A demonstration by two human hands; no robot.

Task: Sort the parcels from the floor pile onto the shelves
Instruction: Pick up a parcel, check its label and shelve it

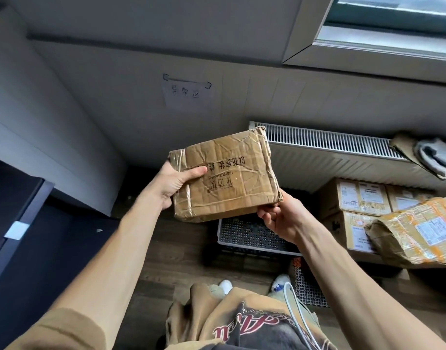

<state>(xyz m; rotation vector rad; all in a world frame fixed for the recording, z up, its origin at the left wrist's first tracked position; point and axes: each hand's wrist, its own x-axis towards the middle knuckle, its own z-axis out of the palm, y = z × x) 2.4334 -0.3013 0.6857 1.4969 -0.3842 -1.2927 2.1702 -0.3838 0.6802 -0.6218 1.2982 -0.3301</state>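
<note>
I hold a crumpled brown cardboard parcel (pixel 232 178) with red printed characters and clear tape in front of me, above the floor. My left hand (pixel 175 184) grips its left edge, thumb on the top face. My right hand (pixel 280 218) holds its lower right corner from beneath. More parcels lie at the right: stacked cardboard boxes with white labels (pixel 356 200) and a wrinkled yellow-taped parcel (pixel 416 231) leaning on them.
A grey perforated plastic crate (pixel 249 236) sits on the wooden floor below the parcel. A white radiator (pixel 330 152) runs along the wall, cloth (pixel 429 155) draped on its right end. A handwritten paper sign (pixel 188 93) is taped to the wall. Dark furniture (pixel 17 218) stands left.
</note>
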